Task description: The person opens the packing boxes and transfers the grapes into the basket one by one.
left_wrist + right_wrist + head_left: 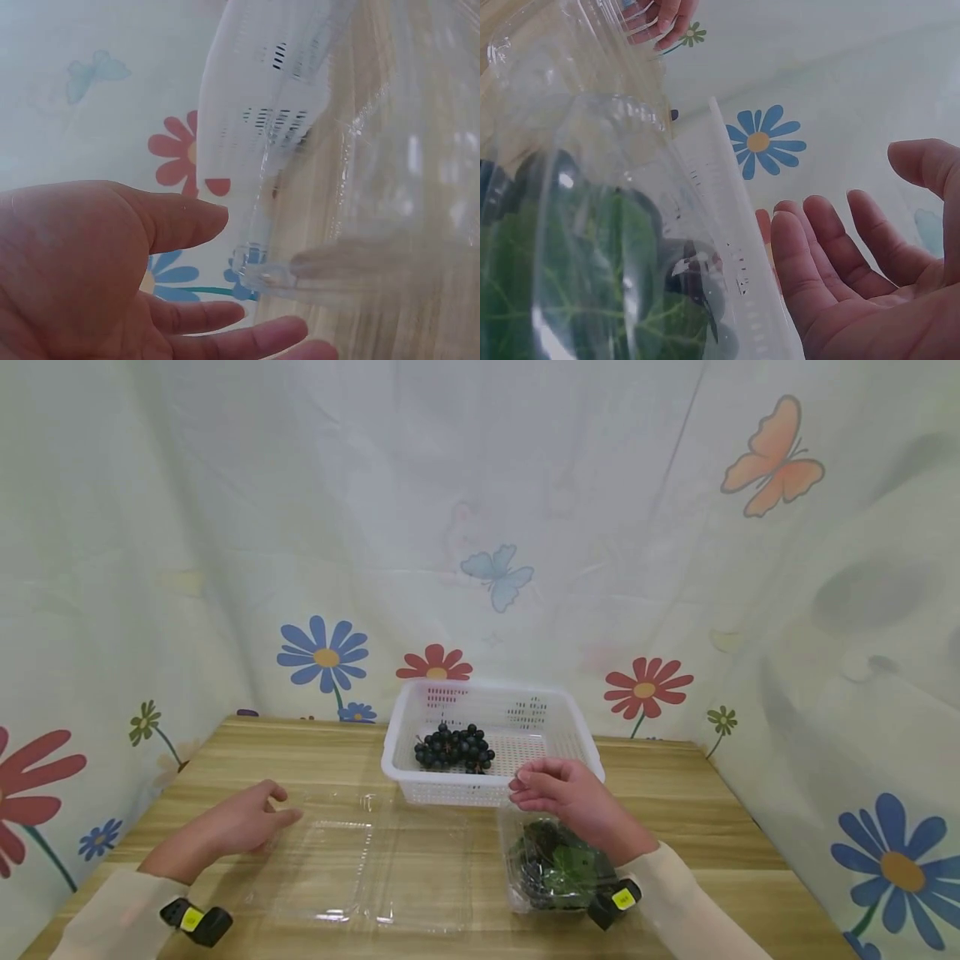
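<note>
R hand (pixel 558 797) is holding nothing, thumb and fingers standing apart w/ a loose bend, hovering over the rear of the filled clamshell (pixel 555 864) by the basket's near rim; contact w/ either = can't tell. L hand (pixel 243 818) is also gripping nothing, thumb apart from fingers, reaching toward the L edge of the spread clamshell (pixel 318 868); touching or just beside, can't tell. Spread clamshell is lying w/ both halves side by side on the table (pixel 712 827), prob. so the inside is facing up within L reach. Filled clamshell is sitting to its R, lid seemingly down, prob. keeping the dark fruit (pixel 694 289) and green leaf (pixel 622 255) contained. Basket (pixel 442 777) is standing behind, approx. centered, prob. so both hands are reaching it equally; its grape bunch (pixel 453 750) is resting toward the L side, on the floor of it. Wrist cams (pixel 197 921) are riding on both wrists, prob. facing hand work. Curtain (pixel 480 460) is hanging behind. Counts: 2 hands, 2 clamshells (1 filled, 1 spread), 1 basket, seemingly 1 bunch in it, 2 cams; indiv. grapes overlapping, no. unclear; leaf qty same.
</note>
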The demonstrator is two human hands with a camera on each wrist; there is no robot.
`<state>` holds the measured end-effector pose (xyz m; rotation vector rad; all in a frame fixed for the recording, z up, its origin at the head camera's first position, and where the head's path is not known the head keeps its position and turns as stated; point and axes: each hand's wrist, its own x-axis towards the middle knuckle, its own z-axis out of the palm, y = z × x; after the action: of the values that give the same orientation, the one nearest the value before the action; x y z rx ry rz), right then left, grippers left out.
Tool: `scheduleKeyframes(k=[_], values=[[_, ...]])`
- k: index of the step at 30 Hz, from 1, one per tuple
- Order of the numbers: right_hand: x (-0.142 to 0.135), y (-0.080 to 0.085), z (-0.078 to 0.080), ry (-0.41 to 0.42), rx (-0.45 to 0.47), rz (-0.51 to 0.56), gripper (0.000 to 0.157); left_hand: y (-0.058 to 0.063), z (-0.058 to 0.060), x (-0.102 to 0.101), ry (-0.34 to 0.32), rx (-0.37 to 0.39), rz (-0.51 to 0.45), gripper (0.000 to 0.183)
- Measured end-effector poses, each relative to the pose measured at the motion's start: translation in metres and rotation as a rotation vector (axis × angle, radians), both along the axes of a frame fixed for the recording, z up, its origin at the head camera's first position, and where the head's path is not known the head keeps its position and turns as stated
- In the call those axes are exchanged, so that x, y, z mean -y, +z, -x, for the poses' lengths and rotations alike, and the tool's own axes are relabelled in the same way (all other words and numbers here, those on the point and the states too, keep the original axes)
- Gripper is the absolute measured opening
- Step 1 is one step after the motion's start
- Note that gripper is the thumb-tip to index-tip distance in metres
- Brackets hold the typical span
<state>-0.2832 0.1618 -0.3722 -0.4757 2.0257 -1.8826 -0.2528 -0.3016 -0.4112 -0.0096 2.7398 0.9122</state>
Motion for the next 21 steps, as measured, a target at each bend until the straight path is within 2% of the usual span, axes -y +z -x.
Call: scheduleKeyframes(k=[3, 6, 14, 18, 21], values=[[-0.003, 0.000, -0.002, -0.008, 0.007, -0.004, 0.036, 0.005, 0.000, -0.002, -0.013, -0.037, 0.056, 0.075], [-0.007, 0.000, -0.005, -0.018, 0.013, -0.013, 0.038, 0.010, -0.003, -0.009, -0.015, -0.107, 0.118, 0.077], [-0.016, -0.003, -0.010, -0.015, -0.030, -0.046, 0.040, 0.015, -0.019, -0.040, -0.045, -0.470, 0.259, 0.065], [-0.019, -0.003, -0.011, -0.036, -0.040, -0.061, 0.042, 0.017, -0.026, -0.057, -0.069, -0.590, 0.268, 0.059], [-0.020, -0.003, -0.013, -0.050, -0.066, -0.116, 0.041, 0.019, -0.032, -0.072, -0.082, -0.617, 0.223, 0.056]])
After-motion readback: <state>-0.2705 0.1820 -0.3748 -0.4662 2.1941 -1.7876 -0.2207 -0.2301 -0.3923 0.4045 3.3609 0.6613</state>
